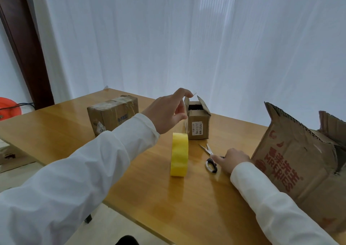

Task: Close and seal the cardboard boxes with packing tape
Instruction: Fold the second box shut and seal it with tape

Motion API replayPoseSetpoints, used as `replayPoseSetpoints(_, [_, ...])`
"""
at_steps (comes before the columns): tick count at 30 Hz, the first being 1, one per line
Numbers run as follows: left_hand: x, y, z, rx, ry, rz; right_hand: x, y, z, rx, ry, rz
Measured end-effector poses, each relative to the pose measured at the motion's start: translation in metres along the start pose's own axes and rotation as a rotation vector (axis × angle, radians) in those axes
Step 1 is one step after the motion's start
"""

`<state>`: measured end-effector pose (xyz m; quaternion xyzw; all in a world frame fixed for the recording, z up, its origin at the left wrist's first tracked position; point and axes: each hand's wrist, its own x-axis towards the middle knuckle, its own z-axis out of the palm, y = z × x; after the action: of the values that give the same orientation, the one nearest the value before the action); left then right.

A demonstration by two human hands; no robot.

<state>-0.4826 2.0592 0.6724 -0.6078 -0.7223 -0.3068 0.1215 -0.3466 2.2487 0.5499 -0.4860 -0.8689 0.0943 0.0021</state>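
Observation:
A yellow tape roll [179, 154] stands on edge in the middle of the wooden table [168, 203]. My left hand [168, 111] is raised above it and pinches the free end of a clear tape strip pulled up from the roll. Just behind stands a small cardboard box [198, 126] with its top flaps open. My right hand [231, 159] rests on the table with its fingers on the handles of the scissors [209, 157]; whether it grips them is hidden. A large open box [299, 162] with red print stands at the right.
A taped, closed box [113, 113] sits at the back left of the table. A white curtain hangs behind. An orange object [9, 108] and a dark door frame are at the far left; more cardboard lies at the left edge.

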Motion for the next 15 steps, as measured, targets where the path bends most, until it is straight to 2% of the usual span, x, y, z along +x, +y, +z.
replayPoseSetpoints(8, [-0.005, 0.0, -0.003, -0.048, -0.008, 0.001, -0.013, -0.003, -0.016, -0.172, -0.095, -0.109])
replayPoseSetpoints(13, [-0.005, -0.002, -0.004, -0.056, -0.007, 0.006, -0.024, 0.007, -0.052, 0.142, -0.124, -0.315])
replayPoseSetpoints(15, [-0.005, -0.003, -0.004, -0.067, -0.002, 0.008, -0.032, 0.008, -0.071, 0.22, -0.2, -0.335])
